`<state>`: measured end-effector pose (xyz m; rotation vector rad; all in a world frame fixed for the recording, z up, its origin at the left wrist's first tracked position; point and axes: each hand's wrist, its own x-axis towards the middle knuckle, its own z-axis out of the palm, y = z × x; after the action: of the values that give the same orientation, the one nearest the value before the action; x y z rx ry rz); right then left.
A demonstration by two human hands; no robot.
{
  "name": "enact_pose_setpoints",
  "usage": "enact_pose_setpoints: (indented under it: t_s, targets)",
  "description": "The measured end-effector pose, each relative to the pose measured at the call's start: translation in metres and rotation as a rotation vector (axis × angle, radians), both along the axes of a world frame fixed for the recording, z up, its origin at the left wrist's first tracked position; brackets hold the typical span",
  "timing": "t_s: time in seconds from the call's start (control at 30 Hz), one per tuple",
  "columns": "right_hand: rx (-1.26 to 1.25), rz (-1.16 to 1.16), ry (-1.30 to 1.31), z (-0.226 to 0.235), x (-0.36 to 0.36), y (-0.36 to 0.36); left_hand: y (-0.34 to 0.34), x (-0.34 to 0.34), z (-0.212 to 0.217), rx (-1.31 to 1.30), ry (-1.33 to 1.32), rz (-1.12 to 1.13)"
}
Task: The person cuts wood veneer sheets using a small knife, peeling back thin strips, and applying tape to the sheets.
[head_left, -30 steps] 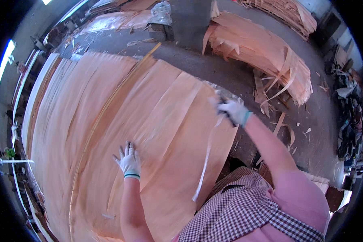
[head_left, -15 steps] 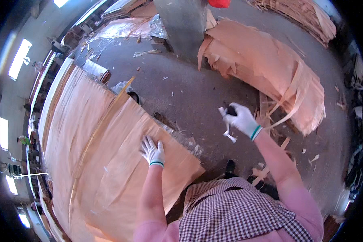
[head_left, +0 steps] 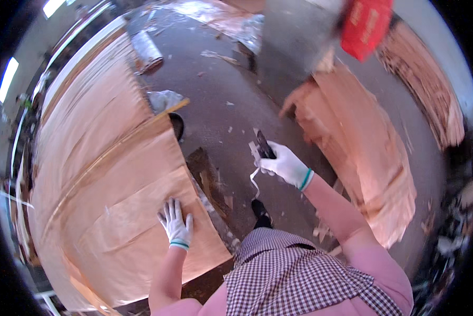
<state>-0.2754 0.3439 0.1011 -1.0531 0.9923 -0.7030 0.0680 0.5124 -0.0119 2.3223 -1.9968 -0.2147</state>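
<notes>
Two hands: gloved, apart.
Left hand (head_left: 176, 225): flat, fingers spread, on veneer sheet (head_left: 115, 195) near its right edge.
Right hand (head_left: 284, 164): now off the sheet, clamped on dark tool (head_left: 264, 149) and torn strip (head_left: 255, 179).

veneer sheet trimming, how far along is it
Done: a thin strip hangs cut free from the right hand, which holds a dark knife. In hand: the left hand lies flat on the top veneer sheet. Left: the strip is not yet dropped, and the veneer pile lies untouched.
</notes>
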Motion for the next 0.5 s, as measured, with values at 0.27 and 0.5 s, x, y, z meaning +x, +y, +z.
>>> enact_pose_setpoints:
  t_s: [0.27, 0.5]
  targets:
    - [0.127, 0.423, 0.078, -0.002, 0.062, -0.082, -0.027, -0.023, 0.006, -0.397, 0.199, -0.046]
    - [0.187, 0.666, 0.049, -0.027, 0.115, -0.15, -0.166, -0.125, 0.021, -0.1, 1.582, 0.316]
